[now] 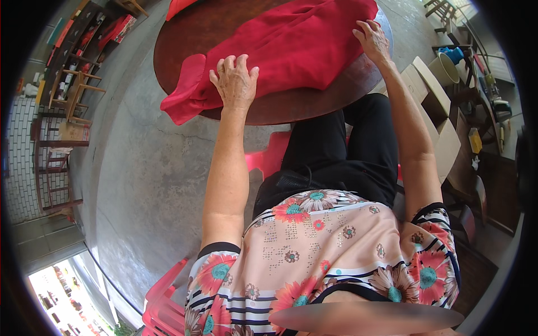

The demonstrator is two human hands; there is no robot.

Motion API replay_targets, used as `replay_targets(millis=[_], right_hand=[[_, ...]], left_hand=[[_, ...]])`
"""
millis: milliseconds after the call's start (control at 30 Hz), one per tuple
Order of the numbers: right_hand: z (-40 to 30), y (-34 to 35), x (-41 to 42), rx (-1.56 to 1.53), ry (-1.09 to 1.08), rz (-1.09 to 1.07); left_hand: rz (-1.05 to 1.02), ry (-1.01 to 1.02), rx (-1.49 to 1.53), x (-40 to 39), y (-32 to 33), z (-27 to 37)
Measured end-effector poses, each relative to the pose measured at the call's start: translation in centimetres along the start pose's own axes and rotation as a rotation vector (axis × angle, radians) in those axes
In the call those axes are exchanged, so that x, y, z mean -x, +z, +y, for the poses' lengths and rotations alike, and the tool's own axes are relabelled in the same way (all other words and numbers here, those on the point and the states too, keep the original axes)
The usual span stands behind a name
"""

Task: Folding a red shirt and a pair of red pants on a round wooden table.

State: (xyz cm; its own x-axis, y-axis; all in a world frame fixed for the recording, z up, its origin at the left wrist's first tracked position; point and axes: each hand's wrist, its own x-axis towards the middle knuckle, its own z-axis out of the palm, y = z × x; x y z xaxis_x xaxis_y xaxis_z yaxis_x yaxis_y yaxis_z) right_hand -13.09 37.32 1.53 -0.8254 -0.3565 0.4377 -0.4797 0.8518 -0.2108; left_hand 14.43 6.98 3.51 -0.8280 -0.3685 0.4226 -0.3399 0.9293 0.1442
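Note:
A red cloth garment [286, 46] lies spread over a round dark wooden table [180, 46]. At its left end, a lighter red band that looks like a collar or cuff [187, 84] hangs past the table's edge. My left hand [235, 82] rests palm down on the garment beside this band, fingers spread. Over at the garment's right edge is my right hand [373, 42], with its fingers slightly bent and apart, touching or just above the fabric. Neither hand visibly pinches the cloth.
Another red item [180, 7] sits at the table's far left edge. To the right stand an open cardboard box [435, 92] and a beige bin [445, 67]. A pink plastic chair [166, 298] is behind me on the left. Wooden chairs [75, 92] line the left side.

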Motion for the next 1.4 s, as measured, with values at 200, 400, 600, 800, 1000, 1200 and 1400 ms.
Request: replay_targets(millis=[200, 400, 600, 800, 1000, 1200, 1400], right_hand=[[1.0, 0.7, -5.7, 0.168, -0.142, 0.016], [0.1, 2.3, -10.1, 0.1, -0.119, -0.274], [4.2, 5.9, -16.1, -0.16, -0.114, -0.433], [9.3, 5.4, -19.2, 0.0, 0.108, -0.339], [10.6, 5.2, -19.5, -0.564, 0.414, -0.693], [11.0, 4.2, -18.9, -0.578, 0.417, -0.521], [9.4, 0.6, -18.3, -0.608, 0.338, -0.492]], left_hand=[[-0.24, 0.094, 0.045, 0.0, 0.2, 1.6], [-0.298, 0.055, 0.041, -0.9, 0.6, 0.4], [-0.255, 0.027, 0.039, -1.4, 1.1, -0.1], [-0.204, -0.076, 0.136, -2.4, 1.7, -1.7], [-0.206, -0.112, 0.119, -1.9, 1.6, -2.2], [-0.17, -0.108, 0.161, -2.0, 1.8, -2.2], [-0.157, -0.114, 0.153, -1.7, 1.6, -2.4]])
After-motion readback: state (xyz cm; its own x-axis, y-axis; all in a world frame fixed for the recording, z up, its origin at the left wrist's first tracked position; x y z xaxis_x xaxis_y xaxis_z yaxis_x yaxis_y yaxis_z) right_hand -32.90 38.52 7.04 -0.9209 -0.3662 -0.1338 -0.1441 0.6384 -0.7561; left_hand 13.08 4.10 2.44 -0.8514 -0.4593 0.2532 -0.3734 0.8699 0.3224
